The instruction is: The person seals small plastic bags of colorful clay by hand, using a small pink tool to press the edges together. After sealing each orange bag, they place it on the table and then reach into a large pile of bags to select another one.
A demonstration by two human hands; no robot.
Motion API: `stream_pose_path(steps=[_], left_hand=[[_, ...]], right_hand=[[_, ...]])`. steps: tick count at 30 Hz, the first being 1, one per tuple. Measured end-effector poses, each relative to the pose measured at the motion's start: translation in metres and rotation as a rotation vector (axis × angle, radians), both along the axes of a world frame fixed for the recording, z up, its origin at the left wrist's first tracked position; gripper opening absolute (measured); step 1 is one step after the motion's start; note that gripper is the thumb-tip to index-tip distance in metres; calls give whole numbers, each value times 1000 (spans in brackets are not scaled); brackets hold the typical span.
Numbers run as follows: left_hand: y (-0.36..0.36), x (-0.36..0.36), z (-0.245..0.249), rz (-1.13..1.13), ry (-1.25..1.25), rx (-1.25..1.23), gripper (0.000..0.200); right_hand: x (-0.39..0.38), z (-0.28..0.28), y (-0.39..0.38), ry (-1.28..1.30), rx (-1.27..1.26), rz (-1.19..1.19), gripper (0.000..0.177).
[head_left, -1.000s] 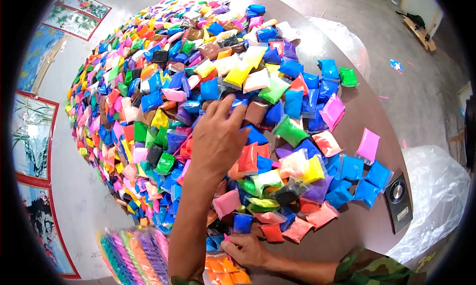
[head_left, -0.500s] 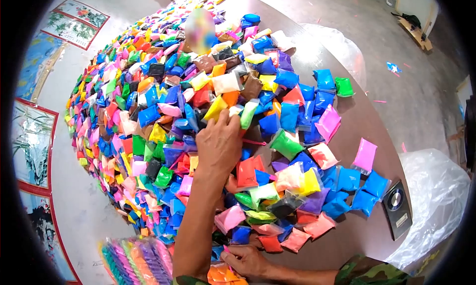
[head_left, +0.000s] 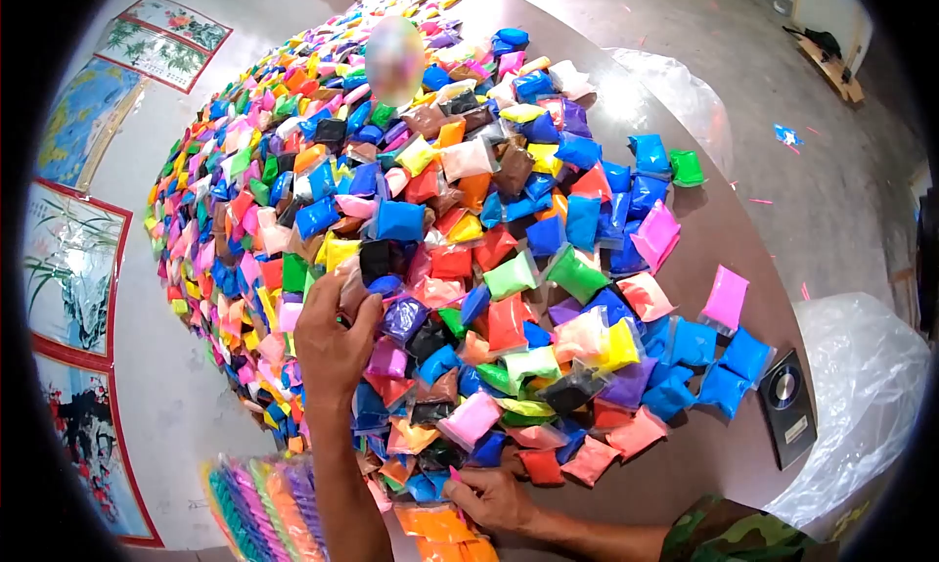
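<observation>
A big heap of small clear packets filled with brightly coloured soft material covers much of the table. My left hand reaches into the heap's near side, thumb and fingers closed around a pale pinkish packet. A black packet and a yellow packet lie against its fingertips. At the table's near edge, my right hand is closed, pinching a small pink piece whose kind I cannot make out. Just below it are orange packets, joined or overlapping.
Bundled coloured sleeves stand at the lower left. On the brown tabletop, a black device with a round dial lies by the right edge. Clear plastic bags sit beyond that edge. Framed pictures hang on the left wall.
My left hand has moved left and nearer, away from the pale green packet. Packets around where it was have shifted, and a blue one now lies on top. My right hand has moved slightly right.
</observation>
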State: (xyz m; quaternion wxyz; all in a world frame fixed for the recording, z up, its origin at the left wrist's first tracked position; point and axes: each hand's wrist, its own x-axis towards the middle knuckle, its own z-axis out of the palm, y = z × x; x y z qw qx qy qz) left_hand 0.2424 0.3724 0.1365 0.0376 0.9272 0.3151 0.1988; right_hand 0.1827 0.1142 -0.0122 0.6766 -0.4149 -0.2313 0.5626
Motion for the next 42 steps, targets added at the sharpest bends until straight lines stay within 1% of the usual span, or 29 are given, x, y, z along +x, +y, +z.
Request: stream_pose_path(steps=[3,4,7,8,9,10,11,13,14,15,16,17,19,20,23,24,25,26,27,28,29,31,32,34,35,36,39,41,42], left_hand=[[-2,-16,7,83,28,-64,40],[0,-21,6,130,54,-51,37],[-4,-28,7,183,-12,-107,31],[-1,-30,5,173,-7,-34,34],[3,-33,8,255,119,-62,36],[1,-32,7,224,58,-96,36],[3,-33,9,213,114,-125,39],[2,-36,10,186,144,-66,47],[0,-38,12,153,162,8,48],[1,-42,9,122,94,-3,49],[4,-46,9,122,127,-27,51],[7,-49,10,119,157,-51,54],[7,-53,11,108,134,-52,52],[8,-54,11,111,145,7,48],[1,-49,21,167,281,86,44],[4,-53,16,113,220,107,39],[-2,-49,18,128,183,7,34],[-3,-43,24,80,204,11,32],[1,-45,18,55,207,208,32],[0,-41,18,25,184,265,35],[-8,-33,23,70,208,218,37],[-15,-18,21,66,112,258,38],[-17,-10,21,63,112,264,36],[-16,3,18,7,99,209,31],[-16,10,16,-19,94,180,29],[-18,19,15,-62,104,231,23],[-34,40,12,43,144,-99,19],[-36,49,3,-5,219,-42,25],[-37,55,0,-33,265,5,27]], right_hand=[[2,8,-1,35,-45,-16,39],[2,7,-1,10,-31,-14,38],[5,3,1,-85,-6,-18,39],[6,1,2,-124,-10,-12,39],[5,3,-1,-148,-23,15,39],[2,-3,-1,-211,-9,-10,38],[-1,-7,-1,-263,6,-23,37],[7,6,-3,14,-102,102,34],[6,4,-1,-15,-65,73,33],[7,3,1,-49,-25,27,31],[8,1,1,-110,6,14,29],[11,2,2,-111,-1,19,29],[15,9,1,-105,-19,32,29],[12,7,1,-88,-29,39,29],[7,0,-1,-103,-56,75,30],[6,2,-2,-65,-100,109,30],[9,6,-2,-86,-68,83,30],[6,3,-2,-116,-38,36,30],[-1,2,-1,-73,-46,-24,37],[4,11,-2,30,-83,19,36],[9,16,-1,-9,-69,-8,36],[2,8,2,-75,-24,-60,35],[2,7,2,-40,-26,-55,35],[8,17,-1,37,-33,-35,35],[6,14,0,17,-19,-49,36],[3,10,0,-4,-4,-62,36],[-3,1,0,-47,18,-55,36],[-5,-4,0,-66,25,-28,35],[-7,-6,0,-30,3,4,36]])
